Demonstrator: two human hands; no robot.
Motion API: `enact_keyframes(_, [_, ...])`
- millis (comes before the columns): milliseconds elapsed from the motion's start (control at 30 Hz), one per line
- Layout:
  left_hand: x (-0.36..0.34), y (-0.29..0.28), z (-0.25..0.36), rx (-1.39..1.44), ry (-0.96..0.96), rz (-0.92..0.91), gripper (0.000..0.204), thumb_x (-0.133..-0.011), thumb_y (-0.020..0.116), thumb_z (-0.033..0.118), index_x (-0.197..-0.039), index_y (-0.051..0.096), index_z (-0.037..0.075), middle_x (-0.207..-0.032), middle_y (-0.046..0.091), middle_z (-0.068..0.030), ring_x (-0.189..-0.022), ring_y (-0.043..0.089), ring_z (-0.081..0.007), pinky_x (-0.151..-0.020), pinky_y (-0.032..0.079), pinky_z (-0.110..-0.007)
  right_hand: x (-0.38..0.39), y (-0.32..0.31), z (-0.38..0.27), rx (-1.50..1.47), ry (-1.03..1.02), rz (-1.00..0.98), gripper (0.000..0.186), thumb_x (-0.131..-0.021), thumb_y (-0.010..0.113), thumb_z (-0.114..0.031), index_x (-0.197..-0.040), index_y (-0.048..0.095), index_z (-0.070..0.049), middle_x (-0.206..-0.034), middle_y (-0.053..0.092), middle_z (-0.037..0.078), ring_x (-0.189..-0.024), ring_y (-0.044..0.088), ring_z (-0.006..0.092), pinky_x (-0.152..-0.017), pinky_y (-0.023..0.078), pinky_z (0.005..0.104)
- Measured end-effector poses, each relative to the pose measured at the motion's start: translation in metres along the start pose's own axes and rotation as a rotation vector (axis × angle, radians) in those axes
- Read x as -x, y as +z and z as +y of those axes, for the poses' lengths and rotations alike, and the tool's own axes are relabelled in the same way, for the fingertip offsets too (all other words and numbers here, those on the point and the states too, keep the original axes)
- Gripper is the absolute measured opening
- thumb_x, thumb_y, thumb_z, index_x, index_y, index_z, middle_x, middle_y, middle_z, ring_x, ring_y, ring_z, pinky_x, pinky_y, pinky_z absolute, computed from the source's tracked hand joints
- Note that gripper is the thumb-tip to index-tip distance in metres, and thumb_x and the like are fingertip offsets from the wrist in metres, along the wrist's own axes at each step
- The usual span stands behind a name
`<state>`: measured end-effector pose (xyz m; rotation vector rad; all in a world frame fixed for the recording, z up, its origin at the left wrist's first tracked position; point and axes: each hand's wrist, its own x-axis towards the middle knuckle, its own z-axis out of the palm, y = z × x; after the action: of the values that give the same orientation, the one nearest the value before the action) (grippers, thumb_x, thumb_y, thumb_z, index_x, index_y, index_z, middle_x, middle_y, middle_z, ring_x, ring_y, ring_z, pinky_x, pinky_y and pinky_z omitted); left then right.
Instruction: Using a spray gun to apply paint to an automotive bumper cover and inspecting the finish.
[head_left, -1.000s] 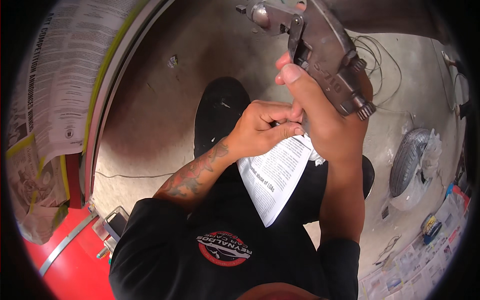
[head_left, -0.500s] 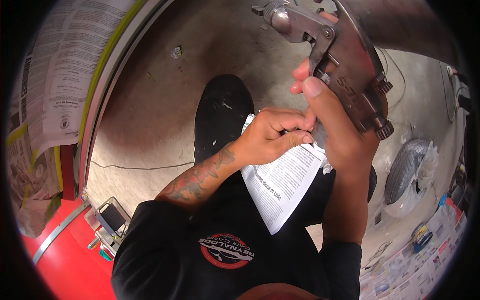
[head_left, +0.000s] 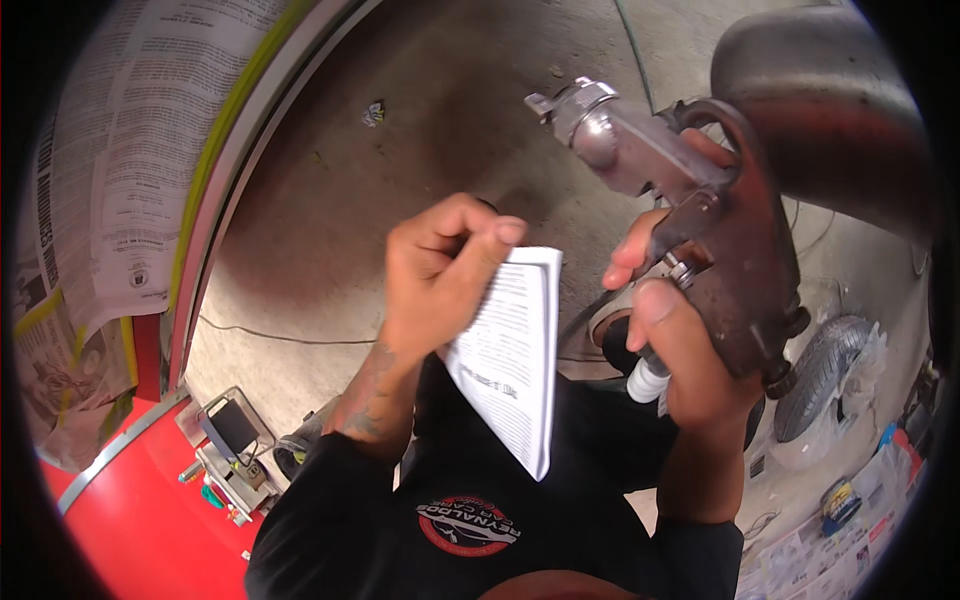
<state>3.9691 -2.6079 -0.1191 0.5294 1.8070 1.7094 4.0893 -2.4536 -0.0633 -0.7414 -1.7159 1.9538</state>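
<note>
The left hand (head_left: 435,280) pinches folded paper (head_left: 508,370); the right hand (head_left: 695,360) curls around the spray gun (head_left: 755,275), seemingly supporting its weight.

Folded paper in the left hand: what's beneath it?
Beneath the paper, pinched by the left hand, black clothing and floor show past its edges. Whatever lies directly under it is covered and cannot be seen.

The left hand (head_left: 435,270) and its folded paper (head_left: 512,350) have moved away from the right hand (head_left: 695,355). The spray gun (head_left: 748,260) is now lower and farther right.
</note>
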Motion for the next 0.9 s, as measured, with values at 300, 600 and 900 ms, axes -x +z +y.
enact_keyframes(300, [0.009,-0.055,-0.046,-0.792,-0.212,0.207,0.017,-0.093,0.066,0.017,-0.091,0.069,0.000,-0.064,0.063,-0.0102,-0.055,0.059,-0.0141,-0.054,0.045,-0.031,-0.043,0.011,0.007,-0.127,0.051,-0.233,0.074,-0.078,0.063,-0.016,-0.143,0.036,0.005,-0.089,0.061,0.006,-0.077,0.057,0.0119,-0.060,0.045,0.0228])
enact_keyframes(600, [0.043,-0.054,-0.080,-0.937,-0.261,0.355,0.015,-0.092,0.066,0.018,-0.092,0.069,0.003,-0.064,0.063,-0.0138,-0.051,0.060,-0.0241,-0.051,0.046,-0.034,-0.104,0.051,0.041,-0.245,-0.281,-0.253,0.050,-0.085,0.069,-0.005,-0.132,0.054,0.001,-0.090,0.069,0.003,-0.066,0.058,0.0051,-0.057,0.046,0.0187])
enact_keyframes(900, [0.049,-0.054,-0.080,-1.102,-0.064,0.230,0.012,-0.089,0.066,0.008,-0.099,0.070,0.004,-0.088,0.068,-0.0110,-0.076,0.060,-0.0244,-0.073,0.046,-0.035,-0.128,0.080,0.064,-0.209,-0.436,-0.266,0.051,-0.084,0.068,-0.001,-0.133,0.053,0.001,-0.095,0.070,0.008,-0.087,0.066,0.0115,-0.081,0.052,0.0257])
